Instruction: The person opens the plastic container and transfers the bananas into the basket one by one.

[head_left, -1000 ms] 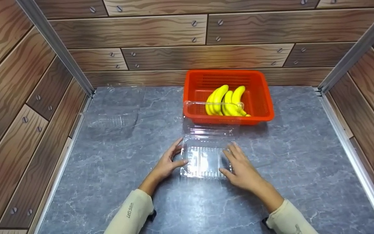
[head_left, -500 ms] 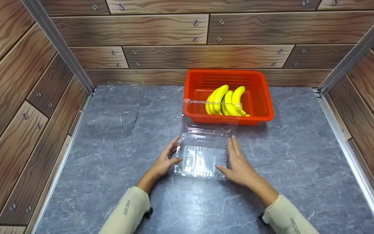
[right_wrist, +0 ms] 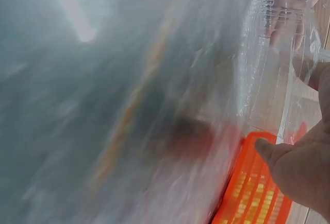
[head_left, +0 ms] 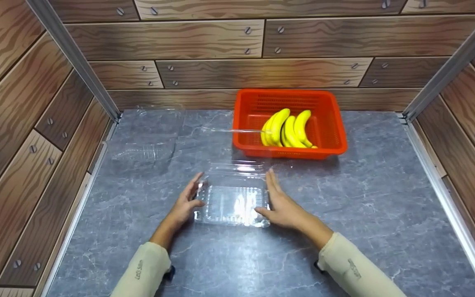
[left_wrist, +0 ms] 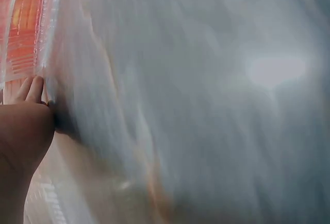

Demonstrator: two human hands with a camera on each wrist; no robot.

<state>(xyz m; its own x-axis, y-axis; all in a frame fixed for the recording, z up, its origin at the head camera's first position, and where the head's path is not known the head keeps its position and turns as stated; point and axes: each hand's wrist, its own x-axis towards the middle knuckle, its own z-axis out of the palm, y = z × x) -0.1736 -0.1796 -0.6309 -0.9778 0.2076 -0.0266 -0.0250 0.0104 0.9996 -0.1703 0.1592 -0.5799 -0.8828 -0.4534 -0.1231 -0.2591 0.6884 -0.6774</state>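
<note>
A clear plastic clamshell container (head_left: 232, 206) lies with its lid raised open behind it, on the grey marbled tabletop. Along its left side rests my left hand (head_left: 184, 207), fingers extended and thumb reaching over the rim. My right hand (head_left: 283, 209) flanks the opposite side, its straight fingers against the wall and its thumb at the near right edge. In the right wrist view, the container's ribbed wall (right_wrist: 258, 44) appears beside the right hand (right_wrist: 304, 167). The left wrist view is blurred, with part of the left hand (left_wrist: 23, 131) at its left edge.
Behind the container stands a red-orange plastic basket (head_left: 337, 140) holding several yellow bananas (head_left: 279, 126). The raised lid overlaps its left part in the head view. Another clear clamshell container (head_left: 142, 152) lies open at the back left. Wood-patterned walls (head_left: 204, 39) enclose the tabletop.
Both hands have moved left, and the clear container has slid left between them. The right fingers have straightened along its side. The basket and the other container have stayed put.
</note>
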